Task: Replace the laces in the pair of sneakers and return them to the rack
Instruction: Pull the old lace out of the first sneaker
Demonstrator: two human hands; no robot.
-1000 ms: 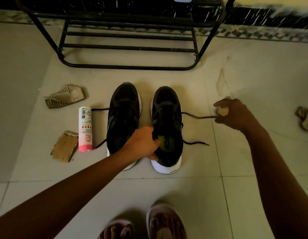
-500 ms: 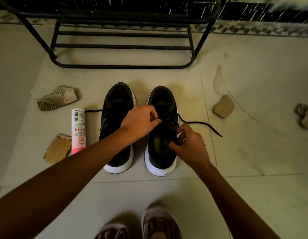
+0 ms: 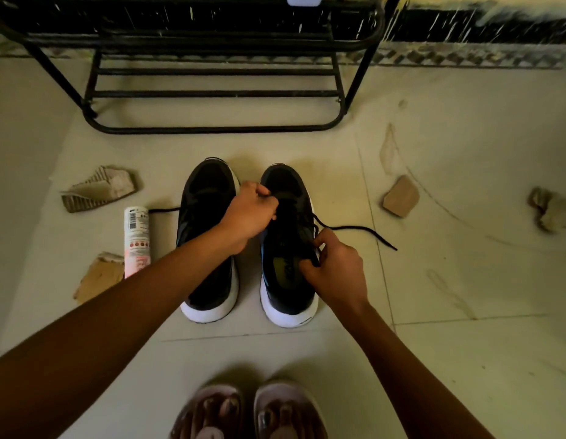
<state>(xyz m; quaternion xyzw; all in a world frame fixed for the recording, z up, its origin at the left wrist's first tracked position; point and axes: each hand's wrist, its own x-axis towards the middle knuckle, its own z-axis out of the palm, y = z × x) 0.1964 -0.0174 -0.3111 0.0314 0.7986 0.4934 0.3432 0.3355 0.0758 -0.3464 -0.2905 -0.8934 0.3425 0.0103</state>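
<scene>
Lace (image 3: 354, 229) trails slack off the sneaker (image 3: 288, 299) (right hand (image 3: 335, 274) back from pulling sideways), each grip, the left hand (image 3: 248, 213) included, pinching it: unthreading likely continues.

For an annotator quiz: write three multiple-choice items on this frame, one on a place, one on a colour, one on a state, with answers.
1. Where does the spray can lie? A between the sneakers; B left of the left sneaker; C inside the right sneaker.
2. What colour are the soles? A white; B red; C green.
3. What does the right hand do? A hangs open; B holds the can; C pinches the lace.
B: it lies beyond the left sneaker's outer side. A: white heels show. C: fingers curl round the lace.
</scene>
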